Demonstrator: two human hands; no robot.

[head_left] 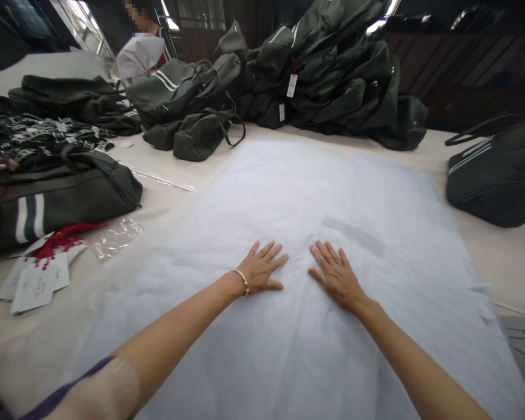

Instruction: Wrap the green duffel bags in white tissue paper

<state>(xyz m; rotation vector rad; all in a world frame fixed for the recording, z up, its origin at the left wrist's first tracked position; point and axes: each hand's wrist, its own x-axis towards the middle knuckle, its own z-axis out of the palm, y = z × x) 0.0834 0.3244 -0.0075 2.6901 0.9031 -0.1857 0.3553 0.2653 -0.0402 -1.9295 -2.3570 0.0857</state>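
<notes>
Mid-frame, left hand [259,274] and right hand [339,279] seemingly smooth the white sheet [284,192], fingers [278,263] spread, grasping nothing; the next move likely calls for even pressure.

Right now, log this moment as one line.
left hand: palm down, white sheet | right hand: palm down, same sheet | dark bags: heaped beyond sheet
</notes>
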